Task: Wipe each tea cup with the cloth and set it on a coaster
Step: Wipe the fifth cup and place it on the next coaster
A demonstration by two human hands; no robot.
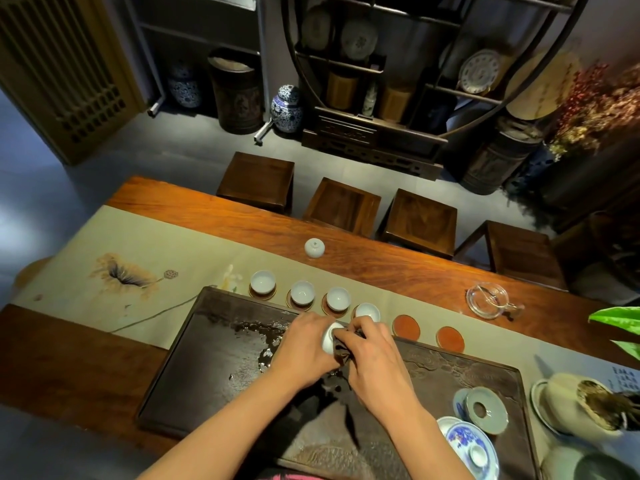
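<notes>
— Two hands are on one cup, as far as I can see. The left hand (304, 348) has its fingers (313, 322) clenched round the white tea cup (330, 336), and the right hand (375, 355) pinches the dark cloth (341, 353) against its rim.

— Where does the cup sit relative to the fingers?

— Between them, lifted just above the dark tray (207, 358) on the desk (398, 268). The cloth is bunched under the right fingertips (349, 332) and hangs below the cup.

— How will it handle?

— Light and thin-walled, I'd judge, and fragile; glazed porcelain, slippery if wet. The tray just left of the fingers shows water. Best held by the outer wall with the rim left free for wiping. The cloth is soft and will fold into the bowl.

— And beyond the fingers?

— Just past them a filled coaster, the nearest of four cups on coasters (367, 311) running off to the left. To the right of the fingers, two bare red coasters (406, 326) wait, the closer one near the right knuckles. Farther out, one upturned cup (314, 247) stands alone on the runner.

— So the wiped cup goes there?

— The closer bare coaster looks the likely spot.
</notes>
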